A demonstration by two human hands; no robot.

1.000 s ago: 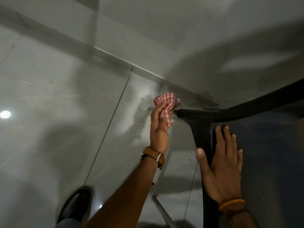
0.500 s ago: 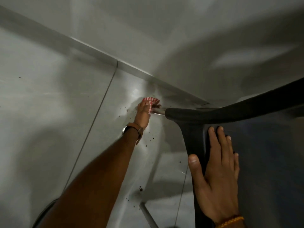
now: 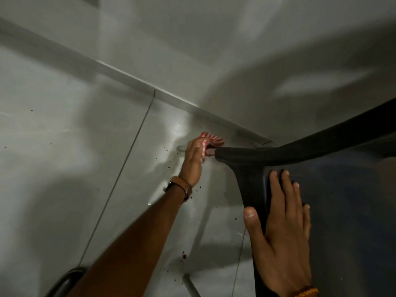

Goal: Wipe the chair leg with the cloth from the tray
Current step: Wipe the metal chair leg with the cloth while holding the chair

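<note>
Left hand [image 3: 194,156], cloth [image 3: 211,139] still low.

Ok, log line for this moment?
left hand: cloth around chair leg | right hand: flat on chair | phase: wiping

Floor [image 3: 64,146]: glossy grey tiles, dark specks scattered.
Skirting [image 3: 120,71]: pale strip along wall base.
Shoe [image 3: 66,281]: dark, lower left.

Single head cam, looks steeply down, close over chair [image 3: 321,189] corner, tiled floor [image 3: 64,168] below.
</note>
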